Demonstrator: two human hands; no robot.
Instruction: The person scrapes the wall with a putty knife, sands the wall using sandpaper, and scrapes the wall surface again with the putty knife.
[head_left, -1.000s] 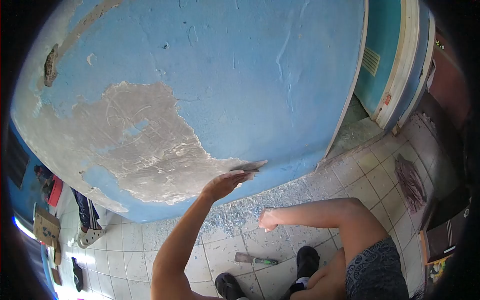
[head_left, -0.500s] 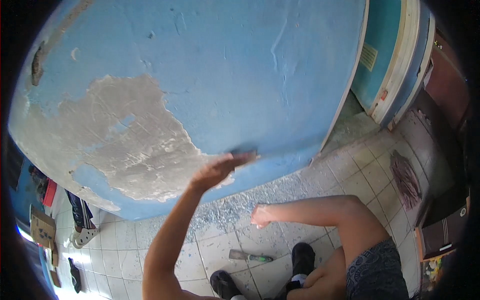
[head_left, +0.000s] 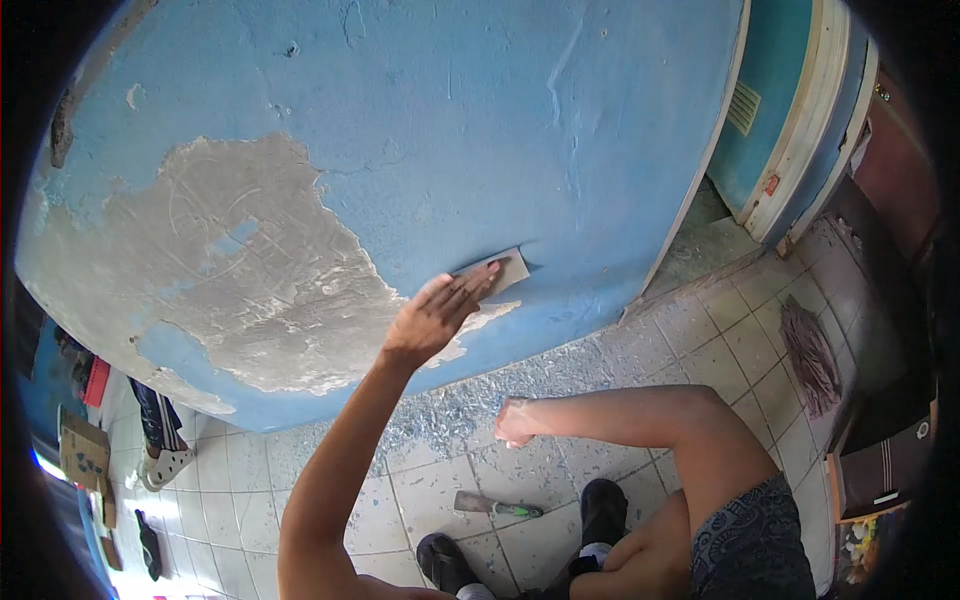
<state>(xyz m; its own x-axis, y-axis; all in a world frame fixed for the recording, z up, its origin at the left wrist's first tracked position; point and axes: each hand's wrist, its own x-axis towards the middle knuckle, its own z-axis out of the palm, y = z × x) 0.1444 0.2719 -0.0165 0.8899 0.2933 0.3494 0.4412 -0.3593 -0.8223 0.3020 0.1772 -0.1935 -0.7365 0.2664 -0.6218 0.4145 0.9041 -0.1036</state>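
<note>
My left hand (head_left: 435,315) lies with its fingers flat over a grey-beige rectangular piece of sandpaper (head_left: 512,276), pressed against the blue wall (head_left: 460,130). The sandpaper sits just above the lower right end of a bare grey patch (head_left: 270,270), where the paint is gone. Below the wall, my right hand (head_left: 515,422) is closed in a loose fist above the floor, away from the wall. Nothing shows in it. A scraper (head_left: 498,505) with a green and dark handle lies on the tiles between my shoes.
Paint flakes (head_left: 440,410) cover the tiles along the wall's foot. A doorway (head_left: 700,245) opens at the right, with a crumpled cloth (head_left: 810,355) on the floor beyond. At the left are another person's leg and clog (head_left: 167,467) and a cardboard box (head_left: 84,450).
My left hand has moved up the wall with the sandpaper, which now shows clearly instead of blurred. My right hand has barely shifted.
</note>
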